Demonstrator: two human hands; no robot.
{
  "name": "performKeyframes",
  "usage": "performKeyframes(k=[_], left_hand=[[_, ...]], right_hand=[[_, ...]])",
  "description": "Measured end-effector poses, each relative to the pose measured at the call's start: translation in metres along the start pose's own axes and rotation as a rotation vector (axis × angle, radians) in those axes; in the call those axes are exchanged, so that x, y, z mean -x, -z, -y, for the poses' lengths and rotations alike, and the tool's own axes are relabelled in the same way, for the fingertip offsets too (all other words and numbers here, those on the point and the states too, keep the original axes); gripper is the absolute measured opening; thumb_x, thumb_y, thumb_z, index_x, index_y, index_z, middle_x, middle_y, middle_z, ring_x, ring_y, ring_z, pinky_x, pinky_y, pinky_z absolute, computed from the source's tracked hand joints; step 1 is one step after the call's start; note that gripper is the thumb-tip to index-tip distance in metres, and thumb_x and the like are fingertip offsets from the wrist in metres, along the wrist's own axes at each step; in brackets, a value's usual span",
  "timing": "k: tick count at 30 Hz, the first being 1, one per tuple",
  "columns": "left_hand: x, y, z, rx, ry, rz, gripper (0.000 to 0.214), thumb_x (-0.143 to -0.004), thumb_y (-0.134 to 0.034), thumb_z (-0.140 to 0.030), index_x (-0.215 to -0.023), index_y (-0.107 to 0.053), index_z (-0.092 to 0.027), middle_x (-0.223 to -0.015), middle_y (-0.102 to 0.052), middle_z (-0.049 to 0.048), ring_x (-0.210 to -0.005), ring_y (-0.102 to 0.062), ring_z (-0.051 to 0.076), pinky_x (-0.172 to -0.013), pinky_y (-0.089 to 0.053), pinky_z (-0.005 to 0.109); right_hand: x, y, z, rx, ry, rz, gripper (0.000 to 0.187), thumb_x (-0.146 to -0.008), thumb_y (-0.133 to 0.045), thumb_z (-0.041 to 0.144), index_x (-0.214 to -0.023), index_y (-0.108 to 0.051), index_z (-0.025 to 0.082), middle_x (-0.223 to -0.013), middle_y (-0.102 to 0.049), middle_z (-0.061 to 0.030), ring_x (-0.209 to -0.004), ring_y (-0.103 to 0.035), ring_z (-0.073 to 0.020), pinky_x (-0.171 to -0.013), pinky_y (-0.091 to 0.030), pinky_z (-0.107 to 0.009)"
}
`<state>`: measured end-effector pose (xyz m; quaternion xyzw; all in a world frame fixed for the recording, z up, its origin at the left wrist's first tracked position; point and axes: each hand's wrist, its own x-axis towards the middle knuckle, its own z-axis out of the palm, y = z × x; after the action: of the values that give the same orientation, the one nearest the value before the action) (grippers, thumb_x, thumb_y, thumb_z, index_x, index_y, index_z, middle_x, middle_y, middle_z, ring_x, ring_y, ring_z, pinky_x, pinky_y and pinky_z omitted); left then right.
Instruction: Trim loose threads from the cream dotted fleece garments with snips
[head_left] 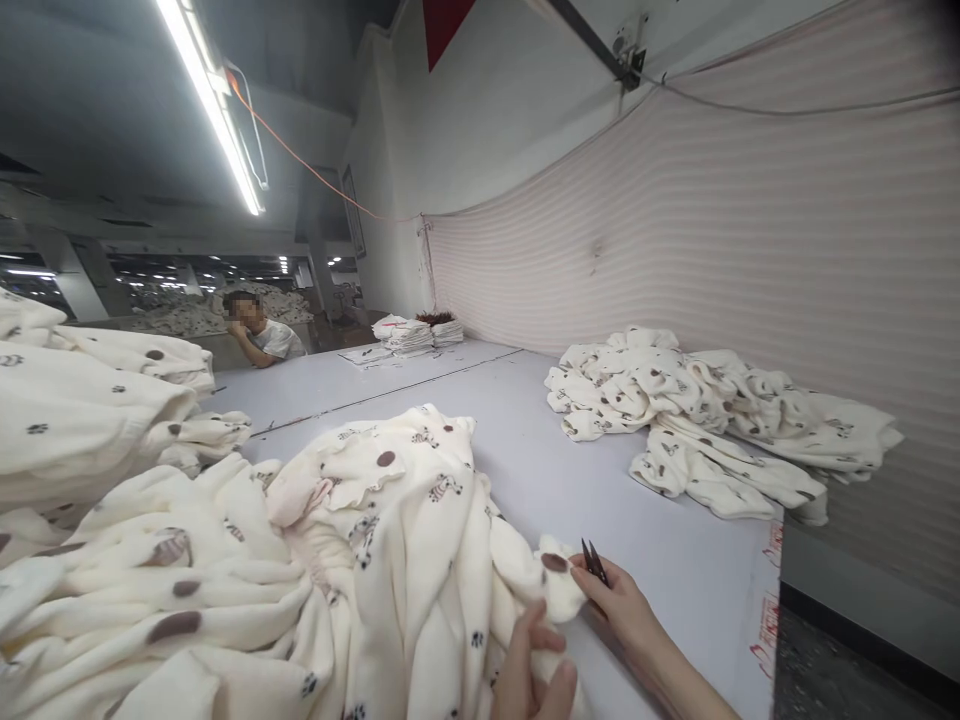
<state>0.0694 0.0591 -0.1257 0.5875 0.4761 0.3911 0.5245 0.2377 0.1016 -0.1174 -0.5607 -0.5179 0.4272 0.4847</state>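
Cream fleece (409,560) at both hands (624,602)

Right hand (619,598): bare, slender, narrowing at the wrist (646,634); forearm (681,674) likewise bare, out of frame at lower edge. Left hand (519,674): bare, slim fingers (517,645), blunt thumb (559,690); remainder cropped by lower edge.

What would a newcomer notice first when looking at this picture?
The large heap of cream printed cloth would probably catch the eye first, filling the lower left of the picture. Next come the dark pointed snips in the right hand, at the heap's right edge. Above, a bright tube light slants across the upper left.
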Motion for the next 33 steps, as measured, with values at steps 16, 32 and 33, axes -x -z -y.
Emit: performKeyframes(k=[16, 32, 33], left_hand=[[0.029, -0.009, -0.016, 0.144, -0.080, -0.141, 0.019, -0.071, -0.058, -0.030, -0.071, -0.040, -0.022, -0.053, -0.030, -0.0099, -0.045, -0.027, 0.008, -0.046, -0.017, 0.021], [0.058, 0.001, -0.051, -0.097, -0.227, -0.159, 0.019, -0.073, -0.059, -0.030, -0.086, -0.066, -0.018, -0.069, -0.059, 0.0016, -0.050, -0.038, 0.012, -0.052, -0.031, 0.025], [0.057, 0.003, -0.052, 0.010, -0.144, -0.067, 0.022, -0.073, -0.059, -0.034, -0.084, -0.067, -0.017, -0.065, -0.057, 0.0005, -0.050, -0.037, 0.011, -0.050, -0.028, 0.024]], right_hand=[[0.080, 0.013, 0.030, 0.079, 0.195, -0.197, 0.027, -0.078, -0.058, 0.031, -0.101, -0.066, 0.021, -0.094, -0.063, -0.0063, -0.092, -0.060, -0.0216, -0.077, -0.050, -0.027], [0.107, 0.005, 0.057, 0.337, 0.468, -0.265, 0.012, -0.083, -0.051, 0.024, -0.092, -0.058, 0.024, -0.099, -0.060, -0.0072, -0.090, -0.059, -0.0211, -0.073, -0.049, -0.028], [0.105, 0.004, 0.059, 0.370, 0.456, -0.299, 0.006, -0.083, -0.051, 0.026, -0.087, -0.055, 0.024, -0.094, -0.059, -0.0059, -0.085, -0.059, -0.0202, -0.071, -0.048, -0.028]])
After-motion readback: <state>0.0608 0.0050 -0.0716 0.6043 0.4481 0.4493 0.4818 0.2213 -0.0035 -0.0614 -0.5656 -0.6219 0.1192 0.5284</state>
